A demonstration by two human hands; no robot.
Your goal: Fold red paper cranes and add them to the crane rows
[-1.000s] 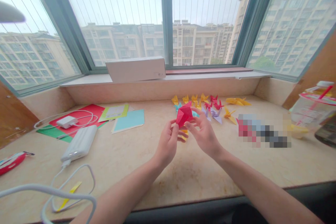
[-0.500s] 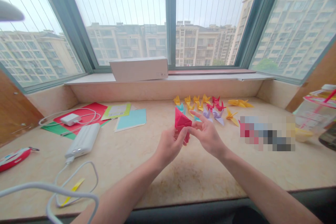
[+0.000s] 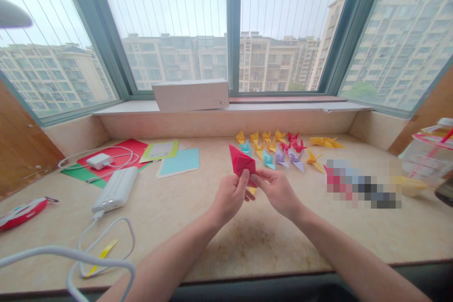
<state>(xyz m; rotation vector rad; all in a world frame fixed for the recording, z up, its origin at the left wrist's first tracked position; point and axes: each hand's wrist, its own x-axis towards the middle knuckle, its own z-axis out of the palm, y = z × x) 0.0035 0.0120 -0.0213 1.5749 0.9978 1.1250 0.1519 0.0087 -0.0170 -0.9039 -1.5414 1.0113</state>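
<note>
A piece of folded red origami paper (image 3: 243, 160) is held up above the counter, its pointed tip toward the upper left. My left hand (image 3: 231, 193) pinches its lower part, thumb on the near face. On its lower right edge, my right hand (image 3: 274, 188) closes thumb and fingers. Parts of the paper's bottom are hidden by my fingers. Behind it stand several folded paper cranes: yellow cranes (image 3: 267, 137), red cranes (image 3: 293, 141), blue cranes (image 3: 269, 159) and purple cranes (image 3: 296, 160).
Left lie a white power bank (image 3: 116, 188), a charger (image 3: 99, 161), looped cable (image 3: 102, 255), blue paper (image 3: 179, 162) and red paper (image 3: 123, 148). A white box (image 3: 191, 94) rests on the sill. At right are a blurred patch (image 3: 364, 184) and a plastic cup (image 3: 424, 155).
The red paper has turned and shifted slightly left, its tip now leaning left. My right hand's extended index finger has curled in toward the paper's lower edge.
</note>
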